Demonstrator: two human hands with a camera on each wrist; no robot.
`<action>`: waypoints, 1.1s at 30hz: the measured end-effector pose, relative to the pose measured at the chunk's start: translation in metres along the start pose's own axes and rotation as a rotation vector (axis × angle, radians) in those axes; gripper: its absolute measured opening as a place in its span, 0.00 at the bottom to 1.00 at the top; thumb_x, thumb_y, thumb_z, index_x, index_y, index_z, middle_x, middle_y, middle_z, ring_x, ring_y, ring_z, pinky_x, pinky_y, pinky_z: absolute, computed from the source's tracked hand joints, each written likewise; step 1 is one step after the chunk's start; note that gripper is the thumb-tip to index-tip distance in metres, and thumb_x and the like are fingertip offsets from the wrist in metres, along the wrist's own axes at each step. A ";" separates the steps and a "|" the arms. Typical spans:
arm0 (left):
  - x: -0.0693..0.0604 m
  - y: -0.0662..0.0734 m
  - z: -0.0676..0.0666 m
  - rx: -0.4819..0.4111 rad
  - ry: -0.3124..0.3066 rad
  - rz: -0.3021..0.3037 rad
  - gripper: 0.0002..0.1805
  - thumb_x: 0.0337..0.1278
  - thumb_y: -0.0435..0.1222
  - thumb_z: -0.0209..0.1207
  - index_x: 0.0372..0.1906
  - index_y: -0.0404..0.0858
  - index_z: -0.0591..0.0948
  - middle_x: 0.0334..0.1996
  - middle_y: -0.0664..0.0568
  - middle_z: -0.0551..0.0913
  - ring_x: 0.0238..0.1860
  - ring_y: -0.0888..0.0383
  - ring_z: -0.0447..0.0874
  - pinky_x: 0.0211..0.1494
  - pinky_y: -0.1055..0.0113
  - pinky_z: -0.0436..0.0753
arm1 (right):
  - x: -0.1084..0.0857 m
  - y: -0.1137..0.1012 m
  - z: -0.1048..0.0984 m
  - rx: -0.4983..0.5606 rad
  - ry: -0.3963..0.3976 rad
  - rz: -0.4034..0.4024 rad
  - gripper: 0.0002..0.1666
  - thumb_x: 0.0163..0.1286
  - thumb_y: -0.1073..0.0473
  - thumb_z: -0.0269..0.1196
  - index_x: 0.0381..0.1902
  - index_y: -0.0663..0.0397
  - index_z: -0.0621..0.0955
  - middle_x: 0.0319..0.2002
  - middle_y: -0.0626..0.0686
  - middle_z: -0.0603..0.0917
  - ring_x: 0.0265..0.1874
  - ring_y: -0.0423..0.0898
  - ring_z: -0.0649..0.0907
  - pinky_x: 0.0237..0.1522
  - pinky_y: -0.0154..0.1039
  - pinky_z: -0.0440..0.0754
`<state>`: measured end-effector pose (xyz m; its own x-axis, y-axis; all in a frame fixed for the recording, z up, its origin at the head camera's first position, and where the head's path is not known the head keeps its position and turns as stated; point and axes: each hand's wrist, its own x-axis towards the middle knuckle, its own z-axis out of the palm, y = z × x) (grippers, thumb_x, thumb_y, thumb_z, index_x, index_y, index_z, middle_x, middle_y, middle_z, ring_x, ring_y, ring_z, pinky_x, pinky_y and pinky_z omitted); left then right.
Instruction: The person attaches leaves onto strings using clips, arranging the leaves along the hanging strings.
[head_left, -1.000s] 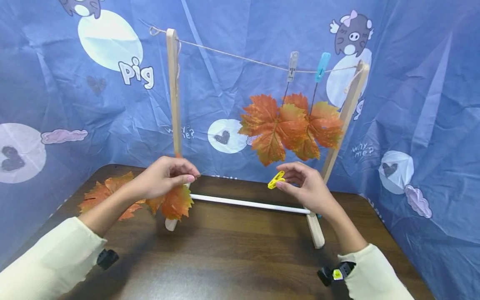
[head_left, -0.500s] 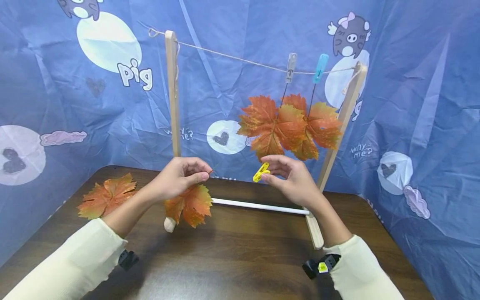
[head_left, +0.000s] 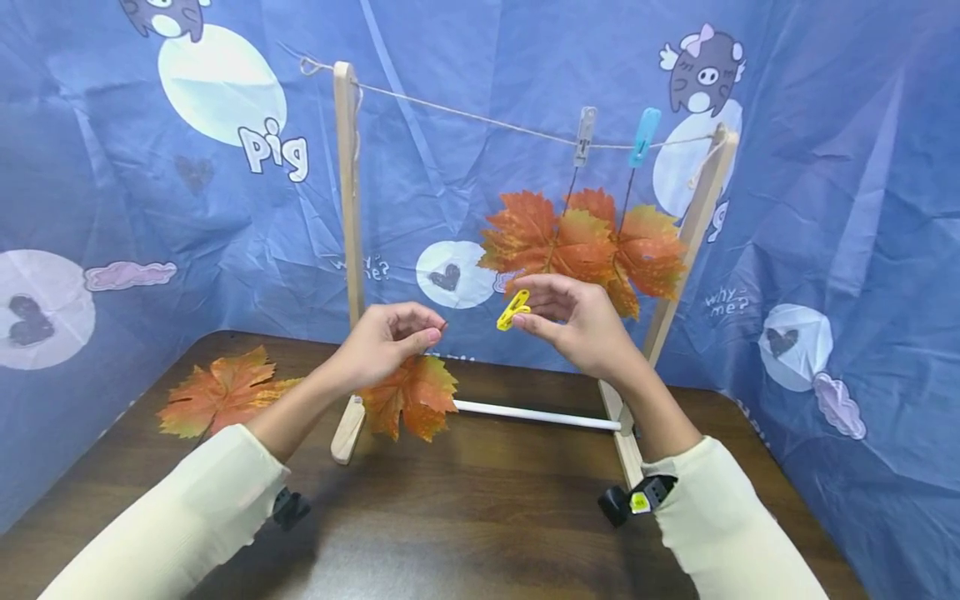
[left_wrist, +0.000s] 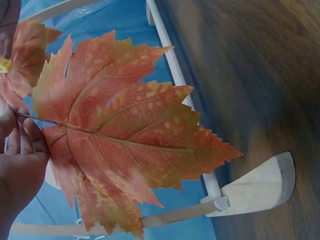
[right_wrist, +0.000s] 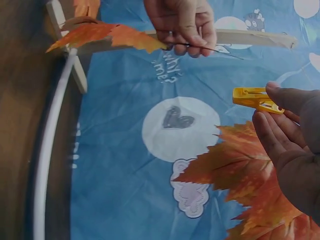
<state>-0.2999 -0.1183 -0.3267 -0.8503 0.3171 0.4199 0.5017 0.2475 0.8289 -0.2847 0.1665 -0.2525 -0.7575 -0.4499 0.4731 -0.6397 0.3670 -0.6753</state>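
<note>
My left hand (head_left: 390, 343) pinches the thin stem of an orange maple leaf (head_left: 414, 398), and the blade hangs below the fingers. In the left wrist view this leaf (left_wrist: 120, 130) fills the middle, its stem between thumb and fingers. My right hand (head_left: 581, 321) holds a yellow clothespin (head_left: 513, 310) by its handle end, between thumb and fingertips. Seen from the right wrist, the yellow clothespin (right_wrist: 252, 97) points toward the left hand (right_wrist: 187, 25), with a gap between them. Both hands are below the string (head_left: 465, 117).
A grey clothespin (head_left: 584, 137) and a blue clothespin (head_left: 643, 140) hold two leaves (head_left: 536, 229) on the string, behind my right hand. Wooden posts (head_left: 348, 192) stand at both ends, joined low by a white rod (head_left: 536, 414). More leaf (head_left: 217, 392) lies on the table at left.
My left hand has moved right and slightly up, carrying the leaf away from the left post. My right hand has moved left and up with the yellow clothespin, so the hands are closer together.
</note>
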 end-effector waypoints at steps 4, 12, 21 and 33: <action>0.006 -0.001 0.003 -0.011 0.030 0.014 0.08 0.69 0.32 0.64 0.47 0.33 0.86 0.32 0.49 0.87 0.30 0.51 0.82 0.32 0.65 0.82 | 0.007 -0.005 -0.006 -0.005 0.005 -0.023 0.24 0.67 0.66 0.71 0.60 0.60 0.81 0.46 0.56 0.88 0.42 0.48 0.90 0.39 0.38 0.87; 0.016 0.004 0.005 -0.021 0.076 0.020 0.09 0.69 0.32 0.64 0.48 0.32 0.86 0.35 0.49 0.88 0.35 0.52 0.84 0.33 0.70 0.78 | 0.021 -0.017 -0.019 -0.103 0.024 -0.064 0.25 0.68 0.62 0.70 0.62 0.60 0.81 0.45 0.54 0.88 0.43 0.47 0.89 0.42 0.37 0.86; 0.030 0.011 0.011 -0.048 0.101 0.035 0.10 0.70 0.34 0.63 0.48 0.32 0.85 0.37 0.46 0.88 0.35 0.54 0.84 0.36 0.69 0.79 | 0.037 -0.033 -0.028 -0.195 0.025 -0.058 0.26 0.69 0.60 0.70 0.64 0.56 0.81 0.47 0.52 0.88 0.44 0.45 0.89 0.43 0.39 0.85; 0.051 0.026 0.010 -0.025 0.147 0.096 0.11 0.70 0.33 0.63 0.49 0.29 0.85 0.36 0.43 0.87 0.34 0.54 0.83 0.35 0.70 0.78 | 0.061 -0.057 -0.042 -0.319 0.048 -0.077 0.26 0.69 0.58 0.71 0.63 0.55 0.82 0.45 0.55 0.89 0.44 0.47 0.89 0.48 0.44 0.85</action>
<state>-0.3287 -0.0871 -0.2876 -0.8140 0.2006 0.5452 0.5787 0.1987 0.7910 -0.3001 0.1524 -0.1614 -0.7056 -0.4504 0.5471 -0.6983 0.5734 -0.4285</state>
